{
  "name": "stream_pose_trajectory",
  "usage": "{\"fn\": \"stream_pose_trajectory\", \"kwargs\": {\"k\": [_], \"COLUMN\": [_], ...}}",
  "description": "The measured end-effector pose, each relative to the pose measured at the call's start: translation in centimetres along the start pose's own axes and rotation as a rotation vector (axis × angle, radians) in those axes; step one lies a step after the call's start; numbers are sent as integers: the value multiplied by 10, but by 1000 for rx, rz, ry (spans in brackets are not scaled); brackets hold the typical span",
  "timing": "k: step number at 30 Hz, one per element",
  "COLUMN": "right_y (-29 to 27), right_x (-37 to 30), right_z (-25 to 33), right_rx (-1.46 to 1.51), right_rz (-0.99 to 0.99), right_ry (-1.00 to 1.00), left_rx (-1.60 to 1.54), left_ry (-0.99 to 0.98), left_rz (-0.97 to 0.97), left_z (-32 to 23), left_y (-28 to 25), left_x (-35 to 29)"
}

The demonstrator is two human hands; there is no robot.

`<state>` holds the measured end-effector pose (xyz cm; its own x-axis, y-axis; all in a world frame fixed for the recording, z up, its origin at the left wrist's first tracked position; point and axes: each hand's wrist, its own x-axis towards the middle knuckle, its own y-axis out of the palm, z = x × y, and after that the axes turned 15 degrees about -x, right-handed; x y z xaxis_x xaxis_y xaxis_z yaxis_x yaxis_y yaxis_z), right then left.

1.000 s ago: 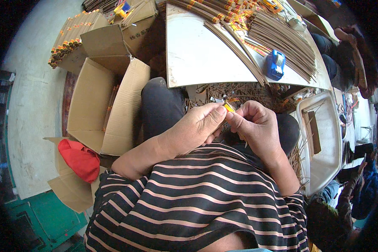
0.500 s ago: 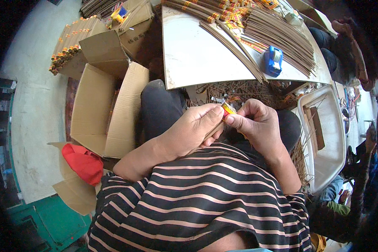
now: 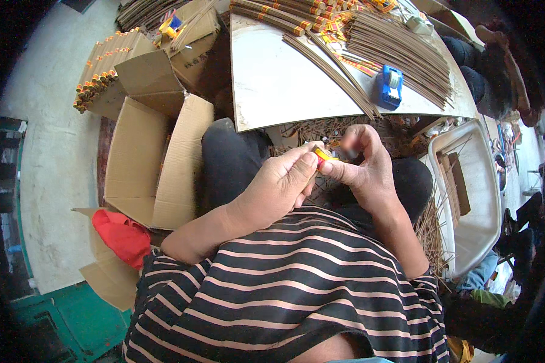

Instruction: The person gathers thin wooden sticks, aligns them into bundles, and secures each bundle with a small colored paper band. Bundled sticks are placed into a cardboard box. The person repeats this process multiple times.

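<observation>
My left hand is closed around a short bundle of brown incense sticks, held over my lap; most of the bundle is hidden by the fingers. A red and yellow paper band wraps the bundle's far end. My right hand presses its thumb against this band, while the index finger is lifted away and blurred. Ahead on the white table stand a blue tape dispenser and a broad spread of loose incense sticks. Several banded bundles lie at the table's far edge.
An open cardboard box stands left of my legs, with a red cloth nearer me. Further left are stacked banded bundles. A white plastic tub holding a wood piece sits at my right. Loose sticks litter the area under the table edge.
Both hands have shifted slightly left with the bundle. The right index finger has lifted off the band and moved up, and more of the yellow paper shows.
</observation>
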<state>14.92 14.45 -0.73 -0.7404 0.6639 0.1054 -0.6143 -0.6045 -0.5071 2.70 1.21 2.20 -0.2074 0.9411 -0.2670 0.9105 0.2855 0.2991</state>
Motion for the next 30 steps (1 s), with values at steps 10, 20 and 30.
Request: {"fn": "stream_pose_trajectory", "kwargs": {"k": [10, 20, 30], "right_y": [-28, -37, -42], "right_x": [-20, -26, -24], "right_z": [16, 4, -11], "right_rx": [57, 227, 239], "right_rz": [315, 535, 623], "right_ry": [210, 138, -122], "left_rx": [267, 219, 218], "left_ry": [127, 62, 41], "left_rz": [8, 190, 358], "left_z": [15, 16, 17], "left_y": [17, 16, 13], "left_x": [0, 1, 2]}}
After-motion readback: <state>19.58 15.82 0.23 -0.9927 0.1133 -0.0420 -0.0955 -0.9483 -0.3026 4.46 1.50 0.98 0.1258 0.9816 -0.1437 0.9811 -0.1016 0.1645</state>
